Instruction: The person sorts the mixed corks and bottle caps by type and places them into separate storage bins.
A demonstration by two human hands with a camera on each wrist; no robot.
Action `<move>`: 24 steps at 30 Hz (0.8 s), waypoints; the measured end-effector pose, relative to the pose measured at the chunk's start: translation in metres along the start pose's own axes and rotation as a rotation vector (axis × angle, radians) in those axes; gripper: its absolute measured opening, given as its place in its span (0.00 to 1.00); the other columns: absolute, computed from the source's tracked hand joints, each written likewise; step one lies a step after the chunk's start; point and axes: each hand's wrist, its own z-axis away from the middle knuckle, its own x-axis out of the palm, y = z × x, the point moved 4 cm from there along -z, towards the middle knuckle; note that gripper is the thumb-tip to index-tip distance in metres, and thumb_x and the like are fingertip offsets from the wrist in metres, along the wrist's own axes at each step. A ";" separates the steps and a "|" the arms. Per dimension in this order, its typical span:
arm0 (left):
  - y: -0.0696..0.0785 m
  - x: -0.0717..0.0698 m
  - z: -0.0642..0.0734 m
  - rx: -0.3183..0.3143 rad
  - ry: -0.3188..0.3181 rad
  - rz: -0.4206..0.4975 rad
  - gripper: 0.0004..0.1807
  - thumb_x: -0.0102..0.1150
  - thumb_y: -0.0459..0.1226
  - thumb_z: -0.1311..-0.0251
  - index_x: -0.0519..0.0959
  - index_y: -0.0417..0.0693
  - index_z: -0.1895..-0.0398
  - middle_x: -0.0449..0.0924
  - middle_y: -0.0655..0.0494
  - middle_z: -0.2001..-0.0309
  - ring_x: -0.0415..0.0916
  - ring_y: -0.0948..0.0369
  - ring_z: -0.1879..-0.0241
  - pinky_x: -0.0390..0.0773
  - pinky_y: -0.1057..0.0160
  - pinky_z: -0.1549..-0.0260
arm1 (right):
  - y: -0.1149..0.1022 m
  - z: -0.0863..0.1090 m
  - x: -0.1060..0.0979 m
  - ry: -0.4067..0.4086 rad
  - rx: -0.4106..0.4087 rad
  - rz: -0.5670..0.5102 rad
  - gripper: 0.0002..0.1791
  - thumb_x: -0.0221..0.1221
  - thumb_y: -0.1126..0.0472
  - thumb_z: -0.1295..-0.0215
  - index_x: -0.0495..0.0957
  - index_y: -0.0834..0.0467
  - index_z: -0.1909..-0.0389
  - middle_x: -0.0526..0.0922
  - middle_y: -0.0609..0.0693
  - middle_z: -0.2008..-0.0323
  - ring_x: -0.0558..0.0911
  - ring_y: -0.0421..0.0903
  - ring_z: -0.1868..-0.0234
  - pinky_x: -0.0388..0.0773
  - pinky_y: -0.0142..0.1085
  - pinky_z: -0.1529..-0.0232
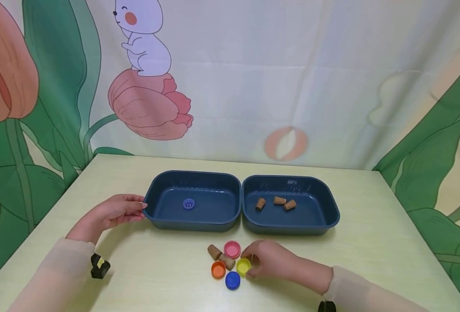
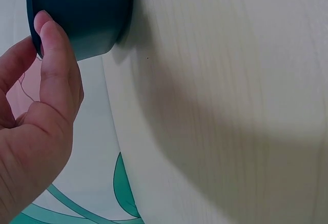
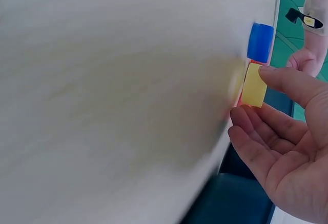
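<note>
My left hand (image 1: 121, 211) pinches the left rim of a dark blue plastic bin (image 1: 218, 210). In the left wrist view, thumb and fingers lie on either side of that bin's wall (image 2: 82, 16). A purple-blue bottle cap (image 1: 189, 204) lies inside it. At the front, my right hand (image 1: 273, 260) pinches a yellow bottle cap (image 1: 243, 267) between thumb and fingertips. The right wrist view shows the yellow cap (image 3: 254, 84) edge-on. Close around it lie a pink cap (image 1: 232, 249), an orange cap (image 1: 218, 269), a blue cap (image 1: 232, 281) and two corks (image 1: 214, 252).
A second dark blue bin (image 1: 312, 212) stands right beside the first and holds three corks (image 1: 279, 200). Both stand on a pale wooden table (image 1: 167, 268). Behind the table hangs a printed curtain (image 1: 234, 86).
</note>
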 end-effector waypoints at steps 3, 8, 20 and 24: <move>0.001 -0.001 0.000 0.001 -0.004 -0.001 0.13 0.51 0.33 0.25 0.68 0.36 0.44 0.84 0.62 0.70 0.84 0.69 0.69 0.87 0.71 0.61 | -0.001 0.001 -0.008 0.004 0.002 -0.033 0.17 0.73 0.64 0.45 0.86 0.61 0.53 0.88 0.49 0.62 0.77 0.33 0.68 0.77 0.24 0.64; 0.003 0.000 0.000 -0.004 -0.001 -0.002 0.14 0.51 0.33 0.25 0.67 0.35 0.43 0.84 0.62 0.70 0.83 0.69 0.69 0.87 0.72 0.61 | -0.004 0.000 -0.028 0.014 0.006 -0.060 0.16 0.72 0.64 0.44 0.86 0.60 0.53 0.89 0.48 0.60 0.81 0.34 0.67 0.78 0.24 0.64; 0.006 0.002 0.001 -0.010 -0.005 0.007 0.13 0.51 0.33 0.25 0.67 0.36 0.44 0.84 0.62 0.70 0.83 0.69 0.70 0.87 0.72 0.61 | -0.009 -0.012 -0.071 0.006 0.015 -0.088 0.16 0.71 0.62 0.39 0.85 0.59 0.50 0.90 0.47 0.61 0.81 0.30 0.68 0.80 0.22 0.64; 0.006 0.001 0.000 -0.010 -0.004 0.008 0.12 0.51 0.33 0.25 0.67 0.37 0.45 0.84 0.62 0.71 0.83 0.69 0.70 0.87 0.72 0.62 | -0.013 -0.020 -0.086 0.020 0.027 -0.064 0.15 0.70 0.61 0.38 0.85 0.58 0.50 0.90 0.46 0.62 0.82 0.31 0.68 0.79 0.24 0.59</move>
